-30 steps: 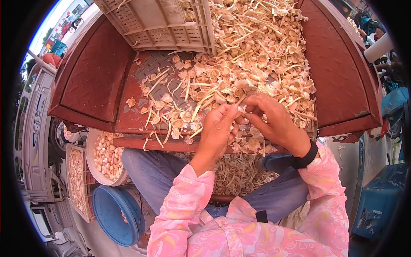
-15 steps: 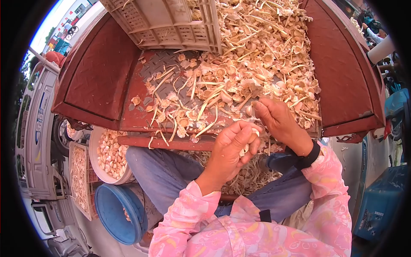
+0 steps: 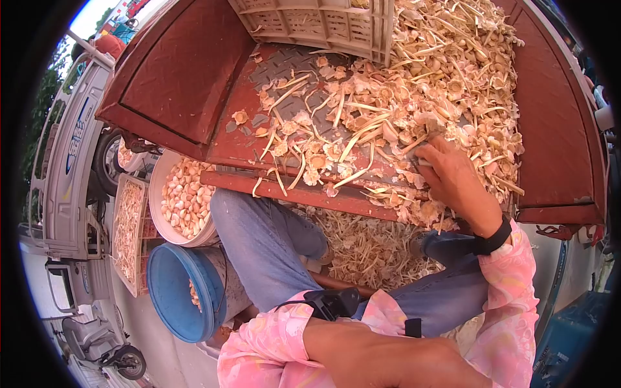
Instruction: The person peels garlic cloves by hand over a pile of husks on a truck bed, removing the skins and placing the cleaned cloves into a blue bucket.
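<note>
My right hand [image 3: 456, 181] reaches into the front of a heap of garlic husks, stalks and loose cloves [image 3: 453, 84] on the red metal bed. Its fingers are curled together among the husks; what they hold, if anything, is hidden. A black band circles that wrist. My left hand [image 3: 407, 359] crosses low in front of my body, close to the camera. Only its back and wrist show, with the fingers hidden below the frame edge. The garlic it held earlier is out of sight.
A plastic crate [image 3: 317, 26] stands on the bed. On the left are a white bucket of garlic cloves [image 3: 187, 200], a blue-rimmed bucket [image 3: 171, 291] with some cloves, and a crate of garlic [image 3: 129, 226]. Husks [image 3: 362, 246] litter the ground between my legs.
My left hand, which held peeled-looking cloves before my chest, has dropped down and across my body. My right hand has moved into the husk heap. The view has shifted.
</note>
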`<state>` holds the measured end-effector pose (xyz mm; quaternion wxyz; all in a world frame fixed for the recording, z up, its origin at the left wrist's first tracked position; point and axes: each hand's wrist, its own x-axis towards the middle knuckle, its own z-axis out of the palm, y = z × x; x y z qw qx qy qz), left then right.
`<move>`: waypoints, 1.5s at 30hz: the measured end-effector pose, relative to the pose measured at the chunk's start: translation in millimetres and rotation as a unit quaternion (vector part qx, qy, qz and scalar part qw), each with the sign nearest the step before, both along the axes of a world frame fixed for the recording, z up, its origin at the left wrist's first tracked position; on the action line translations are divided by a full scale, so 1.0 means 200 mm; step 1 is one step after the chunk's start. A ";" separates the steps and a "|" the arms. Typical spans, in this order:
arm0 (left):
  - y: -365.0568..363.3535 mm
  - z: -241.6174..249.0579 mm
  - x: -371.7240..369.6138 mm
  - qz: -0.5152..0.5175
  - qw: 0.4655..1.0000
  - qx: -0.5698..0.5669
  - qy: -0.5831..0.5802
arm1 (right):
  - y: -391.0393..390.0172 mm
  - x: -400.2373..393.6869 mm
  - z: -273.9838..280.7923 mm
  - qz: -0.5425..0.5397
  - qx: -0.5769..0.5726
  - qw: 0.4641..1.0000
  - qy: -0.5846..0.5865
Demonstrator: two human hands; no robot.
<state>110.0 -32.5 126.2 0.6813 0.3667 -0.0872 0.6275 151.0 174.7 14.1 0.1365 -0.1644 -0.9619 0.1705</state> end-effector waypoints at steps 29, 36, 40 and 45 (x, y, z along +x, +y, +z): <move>-0.46 -0.60 -1.19 0.638 0.249 -0.315 0.657 | 0.07 0.09 0.08 -0.072 -0.715 0.672 0.181; 0.54 -0.50 -0.39 0.542 0.503 -0.010 0.674 | -0.17 0.19 0.43 0.293 -0.617 0.687 0.249; 0.72 -0.68 -0.27 0.464 0.408 -0.015 0.786 | -0.23 0.24 0.66 0.429 -0.596 0.640 0.226; 0.55 -0.59 -0.38 0.467 0.418 -0.056 0.777 | -0.24 0.27 0.69 0.479 -0.605 0.591 0.234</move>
